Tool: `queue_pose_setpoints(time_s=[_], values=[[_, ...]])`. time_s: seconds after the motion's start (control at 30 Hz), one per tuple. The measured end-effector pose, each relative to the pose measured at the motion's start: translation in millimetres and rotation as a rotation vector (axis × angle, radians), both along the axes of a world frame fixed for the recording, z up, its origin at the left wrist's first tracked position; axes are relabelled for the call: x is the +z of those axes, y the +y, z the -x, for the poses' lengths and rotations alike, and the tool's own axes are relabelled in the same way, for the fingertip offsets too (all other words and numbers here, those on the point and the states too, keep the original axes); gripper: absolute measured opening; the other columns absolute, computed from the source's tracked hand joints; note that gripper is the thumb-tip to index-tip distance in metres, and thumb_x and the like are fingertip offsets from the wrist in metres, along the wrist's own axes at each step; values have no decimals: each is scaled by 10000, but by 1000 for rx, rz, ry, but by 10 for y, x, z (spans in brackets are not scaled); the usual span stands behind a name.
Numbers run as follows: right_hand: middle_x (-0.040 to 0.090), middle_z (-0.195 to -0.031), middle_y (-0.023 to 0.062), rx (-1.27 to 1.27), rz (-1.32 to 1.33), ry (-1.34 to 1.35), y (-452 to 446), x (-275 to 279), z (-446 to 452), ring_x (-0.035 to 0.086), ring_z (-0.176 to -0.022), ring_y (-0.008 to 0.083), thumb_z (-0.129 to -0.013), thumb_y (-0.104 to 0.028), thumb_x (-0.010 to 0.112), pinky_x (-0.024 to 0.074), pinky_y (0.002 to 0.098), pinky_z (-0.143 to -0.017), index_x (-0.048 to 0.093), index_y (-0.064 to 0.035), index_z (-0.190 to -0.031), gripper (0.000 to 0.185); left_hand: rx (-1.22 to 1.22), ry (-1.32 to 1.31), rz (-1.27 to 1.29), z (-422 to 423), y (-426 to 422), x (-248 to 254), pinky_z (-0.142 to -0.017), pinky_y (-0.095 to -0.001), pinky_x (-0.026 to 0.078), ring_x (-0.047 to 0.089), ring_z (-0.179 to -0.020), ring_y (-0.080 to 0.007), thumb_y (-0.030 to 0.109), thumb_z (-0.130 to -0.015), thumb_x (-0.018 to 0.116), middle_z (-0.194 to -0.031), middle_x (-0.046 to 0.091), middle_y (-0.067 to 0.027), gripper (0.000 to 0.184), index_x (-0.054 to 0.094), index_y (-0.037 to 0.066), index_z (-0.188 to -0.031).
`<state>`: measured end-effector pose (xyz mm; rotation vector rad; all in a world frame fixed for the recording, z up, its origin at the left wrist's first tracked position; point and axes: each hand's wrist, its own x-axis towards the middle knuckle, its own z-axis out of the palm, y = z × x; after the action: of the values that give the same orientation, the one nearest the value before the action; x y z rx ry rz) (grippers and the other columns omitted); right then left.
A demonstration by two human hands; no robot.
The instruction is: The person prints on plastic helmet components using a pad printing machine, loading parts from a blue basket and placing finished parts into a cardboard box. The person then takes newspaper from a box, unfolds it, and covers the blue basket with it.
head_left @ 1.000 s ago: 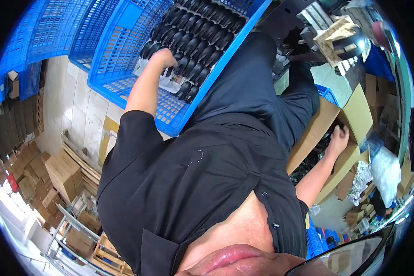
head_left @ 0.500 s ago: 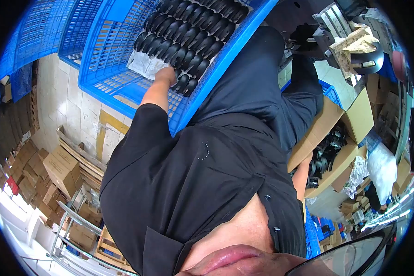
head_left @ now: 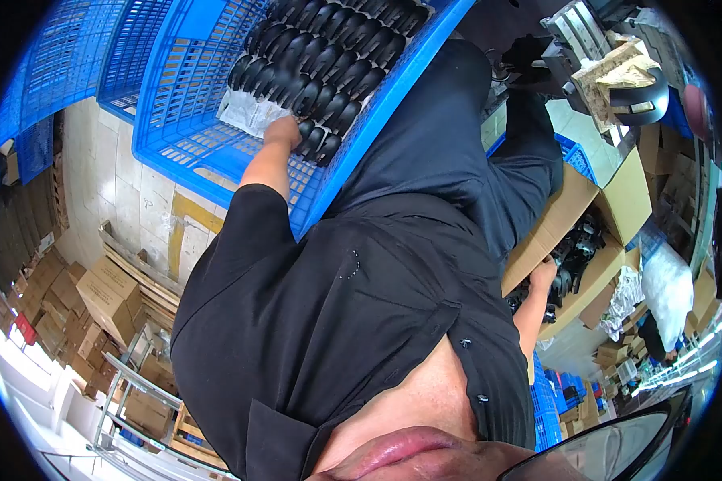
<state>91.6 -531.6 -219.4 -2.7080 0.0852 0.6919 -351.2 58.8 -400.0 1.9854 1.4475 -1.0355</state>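
My left hand (head_left: 283, 131) is in a blue plastic crate (head_left: 192, 172), beside a white sheet (head_left: 251, 113) and the near end of several rows of curved black plastic parts (head_left: 317, 100). Its fingers look curled in; what they hold, if anything, is hidden. On the other side, my right hand (head_left: 544, 274) is at an open cardboard box (head_left: 590, 280) that contains loose black plastic parts (head_left: 576, 250). The fingers of this hand bend down at the parts, and I cannot make out what is in them.
The blue crate leans against my legs (head_left: 417, 136). More blue crates (head_left: 124, 68) stand at the far left. Stacked cartons (head_left: 108, 297) and wooden pallets (head_left: 140, 272) lie behind on the left. A machine (head_left: 578, 72) stands at upper right; a white plastic bag (head_left: 666, 280) hangs below it.
My right hand has come up and out from low in the cardboard box, so its back and knuckles now show. My left hand stays at nearly the same place in the crate.
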Motion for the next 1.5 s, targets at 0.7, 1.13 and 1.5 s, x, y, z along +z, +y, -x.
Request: queue_pose_setpoints(time_s=[0.7, 1.13, 1.5], values=[[710, -1001, 79, -624, -1419, 9, -144, 964, -92, 698, -876, 194, -1016, -68, 619, 593, 325, -818, 645, -16, -1109, 110, -52, -1076, -474, -2169, 70, 2443, -756, -412, 529, 655, -728, -286, 364, -931, 727, -784, 709, -172, 393, 709, -22, -862], [709, -1052, 54, 40, -1460, 584, 2216, 1375, 409, 687, -956, 146, -1000, -131, 673, 564, 300, -857, 662, -13, -1190, 224, 75, -1410, 952, -3244, -1419, 3581, -596, -236, 516, 633, -693, -79, 160, -986, 704, -849, 676, -34, 229, 625, 11, -1141], [686, -937, -17, 134, -1330, -4, 2706, 2047, 38, 571, -761, 44, -985, -100, 689, 470, 213, -669, 668, -12, -1212, 245, -377, -1637, -214, -3795, -1119, 4237, -705, -370, 556, 681, -734, -231, 338, -931, 757, -806, 688, -106, 415, 666, -15, -1131]])
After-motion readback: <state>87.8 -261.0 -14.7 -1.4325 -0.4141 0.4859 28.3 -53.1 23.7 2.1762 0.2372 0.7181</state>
